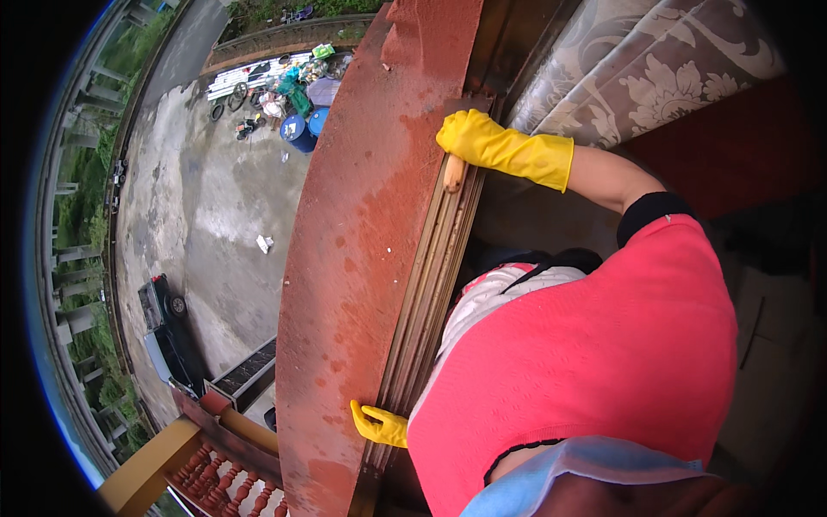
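Note:
My right hand (469, 136), in a yellow rubber glove, is closed around a tool with a light wooden handle (454, 174). The handle's end sticks out below the fist, over the metal window track (435, 250); the tool's working end is hidden. Lower down, my left hand (379, 425), gloved in yellow too, lies at the reddish-brown ledge (362, 258) with its fingers apart and nothing visible in it. Damp dark spots mark the ledge, which runs along the outer side of the track.
A patterned curtain (655, 77) hangs beside my right arm. Beyond the ledge is a drop to a concrete yard (224, 215) with a dark pickup truck (172, 332), blue barrels (297, 133) and piled scrap. A balustrade (224, 487) stands at the lower left.

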`<action>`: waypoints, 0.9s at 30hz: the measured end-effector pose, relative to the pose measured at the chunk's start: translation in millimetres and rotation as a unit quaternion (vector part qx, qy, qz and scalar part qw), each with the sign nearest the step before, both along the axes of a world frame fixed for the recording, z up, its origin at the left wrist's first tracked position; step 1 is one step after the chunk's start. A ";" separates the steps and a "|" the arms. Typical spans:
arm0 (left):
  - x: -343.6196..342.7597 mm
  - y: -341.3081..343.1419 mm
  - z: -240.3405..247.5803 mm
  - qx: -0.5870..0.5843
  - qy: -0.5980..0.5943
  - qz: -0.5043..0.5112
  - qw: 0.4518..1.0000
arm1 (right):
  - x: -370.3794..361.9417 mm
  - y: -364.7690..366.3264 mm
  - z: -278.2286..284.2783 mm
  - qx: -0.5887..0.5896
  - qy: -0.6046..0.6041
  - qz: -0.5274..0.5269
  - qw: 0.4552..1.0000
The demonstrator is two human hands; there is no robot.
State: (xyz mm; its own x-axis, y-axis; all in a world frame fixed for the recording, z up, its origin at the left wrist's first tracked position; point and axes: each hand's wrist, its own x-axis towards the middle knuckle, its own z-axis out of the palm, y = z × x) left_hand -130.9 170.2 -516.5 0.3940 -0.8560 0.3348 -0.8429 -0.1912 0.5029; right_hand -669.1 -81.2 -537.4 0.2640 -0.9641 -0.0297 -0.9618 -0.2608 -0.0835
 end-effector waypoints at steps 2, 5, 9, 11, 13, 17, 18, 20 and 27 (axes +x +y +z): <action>-1.7 -1.8 -4.5 0.002 -0.001 0.005 1.000 | 6.5 11.4 35.3 -0.075 0.082 -0.016 0.994; -5.9 -12.6 -8.0 0.006 0.001 -0.001 1.000 | 45.6 57.3 50.9 -0.097 0.066 0.068 0.991; -2.3 5.9 -2.5 0.006 -0.007 0.032 0.999 | 26.3 39.8 37.6 -0.172 0.048 0.045 0.983; -4.3 0.7 -4.0 0.011 -0.010 0.028 0.999 | 15.6 32.2 56.8 -0.115 0.007 0.049 0.992; -7.8 -8.2 -6.6 0.013 -0.011 0.020 1.000 | 24.4 48.6 77.7 -0.074 -0.017 0.142 0.987; -7.0 -9.9 -3.4 0.017 -0.020 0.027 0.999 | 11.0 55.1 62.0 0.015 -0.390 0.246 0.887; -7.9 -10.9 -3.2 0.021 -0.021 0.026 0.999 | -2.6 55.0 59.5 0.028 -0.398 0.231 0.887; -6.3 -17.4 -6.4 0.035 -0.031 0.001 0.999 | -31.2 62.1 51.3 -0.016 -0.413 0.172 0.894; 1.7 -12.3 -4.5 0.016 -0.062 -0.006 0.998 | -19.2 70.2 94.5 -0.180 -0.163 0.095 0.965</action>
State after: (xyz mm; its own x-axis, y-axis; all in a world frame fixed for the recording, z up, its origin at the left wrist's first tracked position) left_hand -129.2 157.9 -521.0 0.3404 -0.8715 0.3531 -0.9008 -0.1947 0.3880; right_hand -688.2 -11.0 -442.9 0.3753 -0.8301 0.4124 -0.8316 -0.4980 -0.2457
